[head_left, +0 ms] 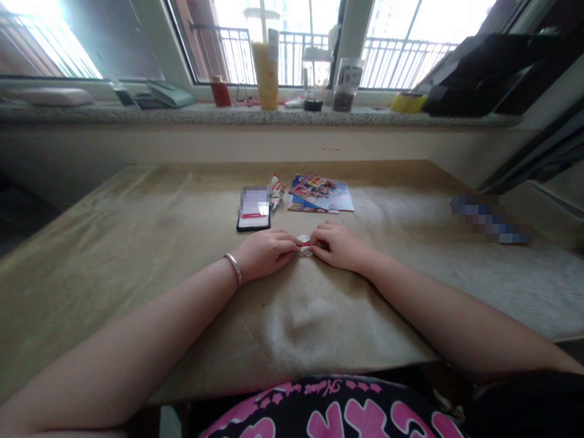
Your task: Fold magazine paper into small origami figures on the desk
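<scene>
Between my two hands, at the middle of the table, lies a small piece of folded white paper with red markings [304, 246]. My left hand [269, 250], below a silver bracelet, pinches its left side with thumb and forefinger. The right side is pressed between the curled fingers of my right hand [338, 246]. Fingers of both hands cover the paper's ends. Just beyond my left hand lies a phone [254, 210] with its screen lit and blurred. Beside the phone stands a folded white and red paper piece [276, 191].
Colourful printed sheets [322, 193] lie stacked beyond my hands. A blurred flat item [490, 220] rests at the table's right. Along the stone windowsill [287, 117] stand a tall yellow cup [265, 76], a red bottle [221, 92], clear containers and a black bag [479, 76].
</scene>
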